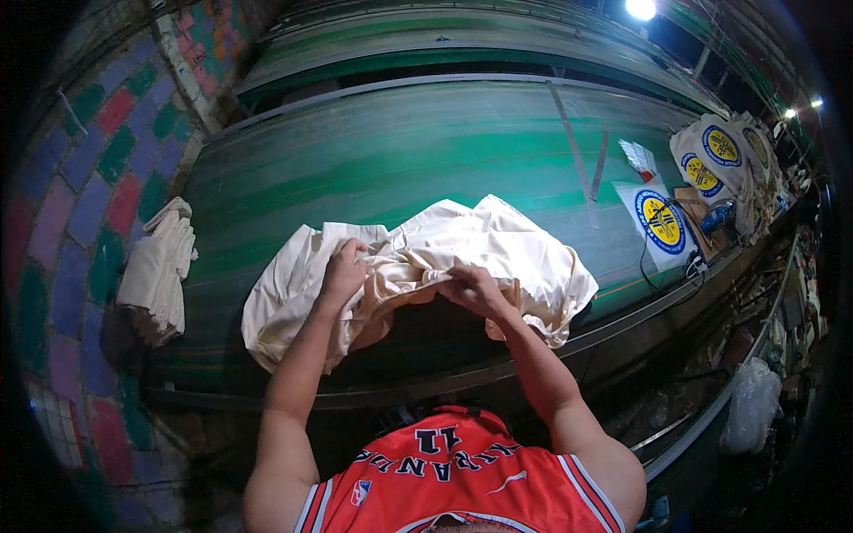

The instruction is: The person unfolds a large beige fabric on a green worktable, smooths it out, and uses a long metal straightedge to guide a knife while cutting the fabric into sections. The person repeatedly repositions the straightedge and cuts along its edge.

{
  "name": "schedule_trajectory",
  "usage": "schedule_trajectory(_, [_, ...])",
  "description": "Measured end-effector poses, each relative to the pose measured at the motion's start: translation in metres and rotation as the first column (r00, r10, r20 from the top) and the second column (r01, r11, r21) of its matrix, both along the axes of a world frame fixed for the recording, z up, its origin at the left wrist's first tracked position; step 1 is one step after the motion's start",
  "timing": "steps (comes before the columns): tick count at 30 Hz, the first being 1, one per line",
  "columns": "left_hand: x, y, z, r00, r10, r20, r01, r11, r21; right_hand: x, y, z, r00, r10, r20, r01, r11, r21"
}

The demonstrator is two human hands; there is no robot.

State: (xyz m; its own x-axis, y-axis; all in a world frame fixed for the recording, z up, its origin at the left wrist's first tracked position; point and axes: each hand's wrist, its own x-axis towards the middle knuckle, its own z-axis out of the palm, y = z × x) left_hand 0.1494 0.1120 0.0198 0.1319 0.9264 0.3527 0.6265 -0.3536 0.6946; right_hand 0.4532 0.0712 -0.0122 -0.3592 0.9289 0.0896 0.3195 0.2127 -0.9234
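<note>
A heap of cream cloth bags point(524, 258) lies on the green table point(391, 151) right in front of me. My left hand point(345, 271) is closed on a fold of the cream cloth at the heap's left-middle. My right hand point(473, 289) grips the cloth's front edge near the heap's centre, fingers curled over it. Both forearms reach up from the lower edge. Part of the cloth hangs over the table's near edge.
A stack of folded cream cloth point(160, 271) sits at the table's left end. Printed bags with round yellow-and-blue emblems point(662, 222) lie at the right, more piled behind point(720, 147). A blue tool with a cord point(715, 216) rests there. A tiled wall point(89, 178) runs along the left.
</note>
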Motion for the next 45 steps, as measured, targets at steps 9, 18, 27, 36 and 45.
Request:
schedule_trajectory(9, [0.069, -0.087, 0.054, 0.996, -0.048, 0.071, 0.062, 0.973, -0.222, -0.016, -0.012, 0.051, 0.991, 0.003, -0.131, -0.012, 0.998, -0.066])
schedule_trajectory(18, [0.092, -0.092, 0.001, 0.732, 0.034, 0.68, 0.257, 0.911, -0.322, -0.025, -0.025, 0.048, 0.903, -0.048, -0.427, -0.078, 0.959, -0.272])
schedule_trajectory(27, [-0.15, -0.089, -0.064, 0.924, 0.375, -0.068, -0.372, 0.927, 0.054, 0.196, 0.056, 0.034, 0.45, -0.536, -0.714, 0.568, 0.789, -0.235])
schedule_trajectory(36, [-0.32, -0.165, -0.094, 0.523, 0.694, -0.494, -0.815, 0.576, -0.054, 0.304, 0.023, -0.023, 0.207, -0.864, 0.46, 0.758, 0.439, 0.483])
schedule_trajectory(45, [-0.088, -0.113, -0.073, 0.981, -0.158, 0.112, 0.193, 0.8, -0.568, 0.064, 0.024, -0.066, 0.957, -0.167, 0.237, 0.059, 0.913, 0.403])
